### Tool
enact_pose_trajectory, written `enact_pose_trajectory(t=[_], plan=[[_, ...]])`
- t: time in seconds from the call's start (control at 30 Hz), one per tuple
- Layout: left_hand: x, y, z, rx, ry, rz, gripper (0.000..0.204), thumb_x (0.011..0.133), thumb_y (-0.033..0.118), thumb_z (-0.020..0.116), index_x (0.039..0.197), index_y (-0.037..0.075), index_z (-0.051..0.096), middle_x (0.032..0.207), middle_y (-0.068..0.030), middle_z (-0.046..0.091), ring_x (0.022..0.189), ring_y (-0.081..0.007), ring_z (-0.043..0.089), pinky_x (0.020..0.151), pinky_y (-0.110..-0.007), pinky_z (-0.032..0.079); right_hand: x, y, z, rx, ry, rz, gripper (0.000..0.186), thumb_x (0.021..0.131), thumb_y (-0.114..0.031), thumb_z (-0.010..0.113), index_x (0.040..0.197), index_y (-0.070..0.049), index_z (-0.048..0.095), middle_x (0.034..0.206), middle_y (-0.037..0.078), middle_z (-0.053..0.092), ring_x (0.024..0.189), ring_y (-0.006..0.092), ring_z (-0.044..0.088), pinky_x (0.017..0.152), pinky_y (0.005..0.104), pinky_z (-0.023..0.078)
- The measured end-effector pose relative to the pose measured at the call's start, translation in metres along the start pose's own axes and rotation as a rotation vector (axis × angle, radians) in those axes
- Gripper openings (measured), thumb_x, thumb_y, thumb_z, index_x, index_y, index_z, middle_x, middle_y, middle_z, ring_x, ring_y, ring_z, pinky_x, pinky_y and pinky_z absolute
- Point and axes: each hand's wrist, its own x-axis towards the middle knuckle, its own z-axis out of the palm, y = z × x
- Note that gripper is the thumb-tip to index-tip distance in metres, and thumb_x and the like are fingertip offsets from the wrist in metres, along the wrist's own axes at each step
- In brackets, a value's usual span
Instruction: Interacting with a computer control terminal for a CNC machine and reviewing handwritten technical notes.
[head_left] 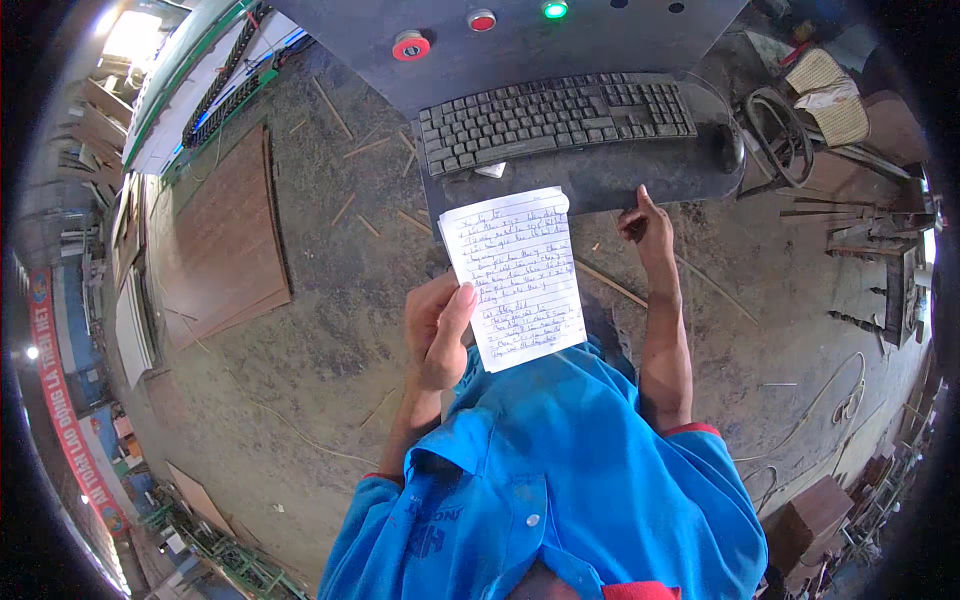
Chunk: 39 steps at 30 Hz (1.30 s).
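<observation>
My left hand (442,325) is closed on the left edge of some lined paper sheets (520,280), with the thumb on top and the other fingers mostly behind. Blue handwriting covers the top sheet, held in front of my blue shirt. Just below the front edge of a dark console shelf (600,185), my right hand (650,230) holds nothing visible. One of its fingers stretches up toward the shelf while others curl loosely to the left. Beyond the hands lies a dusty black keyboard (560,115), and a black mouse (733,148) sits at the shelf's right end.
On the grey console are red buttons (411,46) and a lit green one (554,9). A small white scrap (490,170) lies below the keyboard. Brown panels (225,225) and thin wood strips (610,280) lie on the floor. A coiled dark hose (780,135) is at right.
</observation>
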Motion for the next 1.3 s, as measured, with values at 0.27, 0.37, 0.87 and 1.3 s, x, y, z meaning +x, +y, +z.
enact_pose_trajectory(t=[0.27, 0.37, 0.87, 1.3], plan=[[0.002, 0.004, 0.005, 0.004, 0.011, 0.028, 0.036, 0.099, 0.023, 0.045, 0.095, -0.009, 0.062, 0.086, -0.0094, 0.067, 0.074, -0.0092, 0.056, 0.064, -0.025, 0.042, -0.002, -0.002, 0.000, 0.006, -0.009, 0.001, 0.064, 0.094, -0.052, 0.055, 0.058, -0.001, 0.068, 0.058, 0.011, 0.064, 0.052, 0.0182, 0.057, 0.052, 0.0315, 0.044], [0.001, 0.001, 0.004, -0.009, 0.022, 0.052, 0.036, 0.101, 0.023, 0.045, 0.094, -0.008, 0.063, 0.083, -0.0085, 0.067, 0.071, -0.0084, 0.055, 0.062, -0.025, 0.041, -0.001, 0.000, -0.002, 0.006, -0.025, -0.019, 0.064, 0.095, -0.052, 0.054, 0.058, -0.001, 0.068, 0.059, 0.011, 0.064, 0.052, 0.0185, 0.057, 0.053, 0.0324, 0.044], [0.001, 0.002, 0.003, 0.022, 0.015, 0.075, 0.037, 0.100, 0.023, 0.044, 0.098, -0.009, 0.064, 0.085, -0.0111, 0.069, 0.073, -0.0108, 0.059, 0.063, -0.025, 0.043, -0.010, -0.008, 0.009, -0.009, 0.019, -0.022, 0.066, 0.096, -0.052, 0.050, 0.055, -0.003, 0.062, 0.058, 0.009, 0.060, 0.050, 0.0180, 0.055, 0.049, 0.0298, 0.041], [0.002, 0.001, 0.004, 0.027, 0.005, 0.063, 0.038, 0.100, 0.024, 0.045, 0.091, -0.007, 0.064, 0.080, -0.0090, 0.066, 0.068, -0.0089, 0.054, 0.060, -0.025, 0.040, -0.002, -0.001, 0.000, 0.007, -0.028, -0.048, 0.062, 0.095, -0.050, 0.055, 0.057, -0.002, 0.065, 0.058, 0.009, 0.061, 0.050, 0.0173, 0.056, 0.048, 0.0300, 0.042]])
